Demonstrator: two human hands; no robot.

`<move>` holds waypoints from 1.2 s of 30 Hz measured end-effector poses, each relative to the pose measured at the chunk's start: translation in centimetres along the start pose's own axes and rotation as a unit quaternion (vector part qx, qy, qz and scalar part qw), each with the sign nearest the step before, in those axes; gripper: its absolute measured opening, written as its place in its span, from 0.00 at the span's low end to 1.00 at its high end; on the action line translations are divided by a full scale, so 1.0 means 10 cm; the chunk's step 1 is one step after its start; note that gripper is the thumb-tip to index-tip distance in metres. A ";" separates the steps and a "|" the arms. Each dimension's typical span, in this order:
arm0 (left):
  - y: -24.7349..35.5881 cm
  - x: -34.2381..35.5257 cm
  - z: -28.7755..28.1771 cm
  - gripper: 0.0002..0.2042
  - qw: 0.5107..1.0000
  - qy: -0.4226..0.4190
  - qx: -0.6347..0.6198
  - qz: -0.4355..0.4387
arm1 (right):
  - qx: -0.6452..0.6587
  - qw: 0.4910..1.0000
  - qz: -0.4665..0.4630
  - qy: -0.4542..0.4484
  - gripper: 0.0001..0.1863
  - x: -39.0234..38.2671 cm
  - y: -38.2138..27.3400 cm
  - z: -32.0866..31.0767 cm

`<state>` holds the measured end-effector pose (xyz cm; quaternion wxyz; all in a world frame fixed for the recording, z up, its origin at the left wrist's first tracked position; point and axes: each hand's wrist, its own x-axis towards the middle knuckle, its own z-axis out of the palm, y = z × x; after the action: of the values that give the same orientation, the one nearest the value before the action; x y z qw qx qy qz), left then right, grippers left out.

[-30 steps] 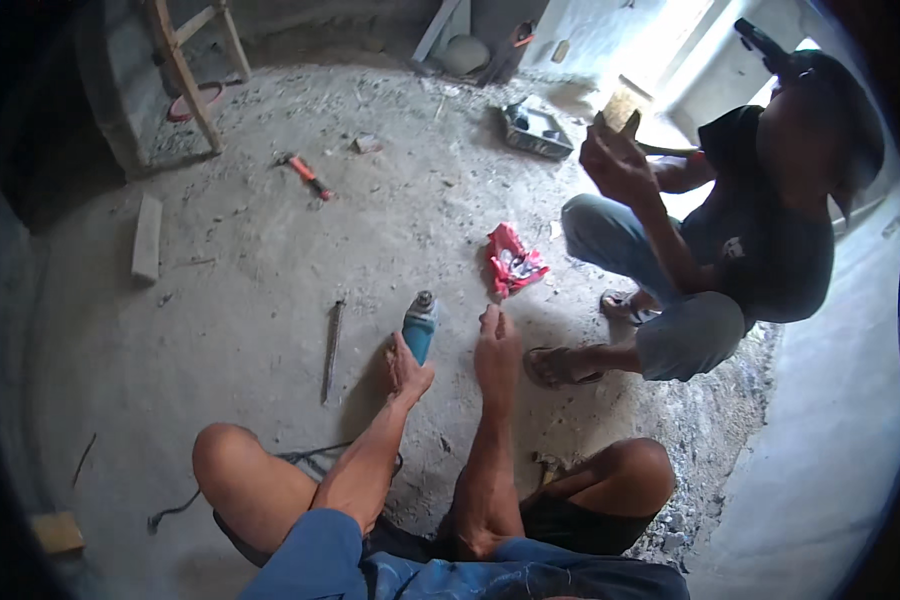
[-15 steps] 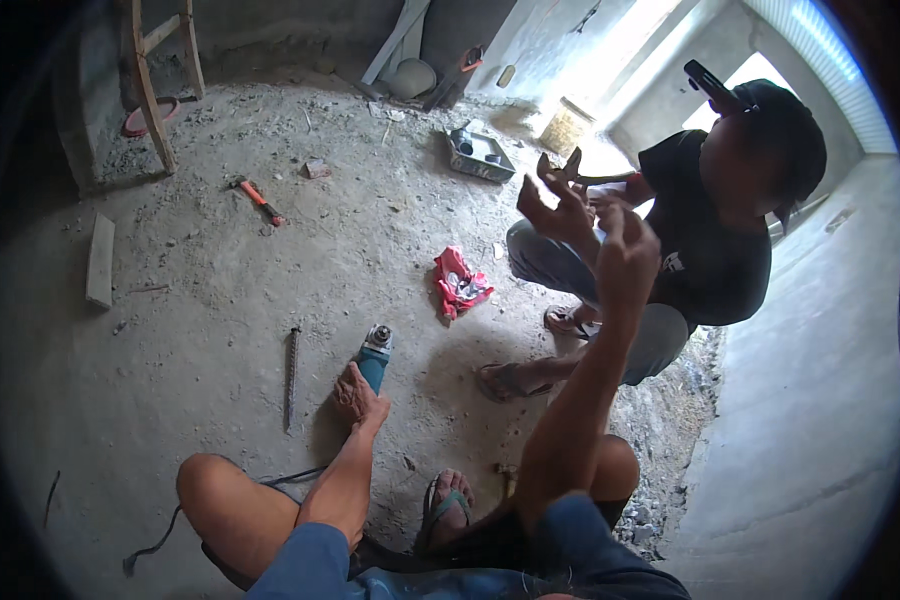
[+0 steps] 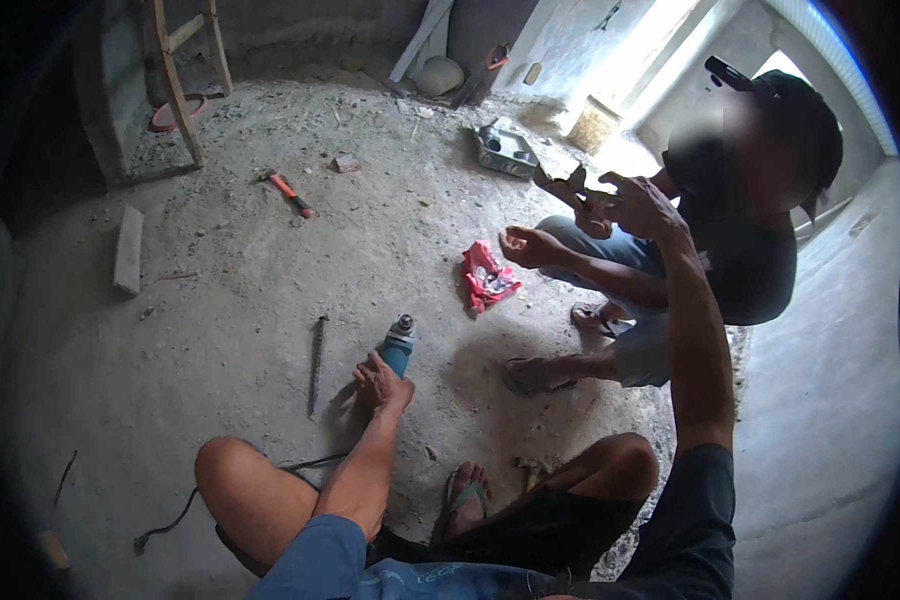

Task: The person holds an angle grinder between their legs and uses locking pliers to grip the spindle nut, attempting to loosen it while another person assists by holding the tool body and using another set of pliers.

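A teal angle grinder with its bare spindle upward rests on the dusty floor, and my left hand is closed round its body. Out to the right, my right hand reaches a crouching person, its fingers bent at a dark metal tool with a forked, pointed end. That person's hand is under the same tool, so the exact grip is partly hidden. Their other hand is held out palm up, above a crumpled red plastic bag. Left of the grinder lies a long spiral drill bit.
An orange-handled hammer, a board and a grey tray lie farther off. A wooden ladder stands back left. Another hammer lies by my foot; a black cable trails left.
My right hand has moved right and come to the forked tool. The other person's open hand now shows lower, over the bag. My left hand stays on the grinder; the whole view has shifted slightly.
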<state>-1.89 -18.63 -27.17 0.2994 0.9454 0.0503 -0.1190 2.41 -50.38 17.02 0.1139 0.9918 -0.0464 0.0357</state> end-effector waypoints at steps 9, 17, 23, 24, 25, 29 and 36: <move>0.86 0.35 -1.14 0.33 0.941 0.049 -0.243 0.230 | 0.022 0.993 -0.066 0.097 0.10 0.01 -0.26 -0.28; 1.38 0.56 -2.95 0.30 0.799 -0.039 -0.480 0.359 | 0.188 0.944 -0.207 0.174 0.20 0.35 -1.31 -0.42; 0.95 0.25 -3.79 0.29 0.763 -0.102 -0.556 0.315 | 0.465 0.842 -0.254 0.103 0.15 0.34 -2.55 -0.01; 0.83 0.21 -3.88 0.29 0.778 -0.089 -0.541 0.306 | 0.522 0.801 -0.270 0.116 0.15 0.33 -2.76 0.12; 0.68 0.16 -3.93 0.28 0.818 -0.017 -0.504 0.275 | 0.566 0.777 -0.265 0.073 0.14 0.25 -2.96 0.20; 0.25 0.08 -3.86 0.23 0.854 0.084 -0.488 0.159 | 0.710 0.647 -0.254 -0.117 0.16 -0.14 -3.40 0.62; -0.43 0.04 -3.83 0.22 0.796 -0.067 -0.598 0.067 | 0.774 0.525 -0.298 -0.191 0.18 -0.62 -3.55 0.97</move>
<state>5.20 7.06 0.68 0.8152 0.5683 0.0279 -0.1078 0.44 -17.65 -0.85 -0.7062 0.6294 0.2770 -0.1689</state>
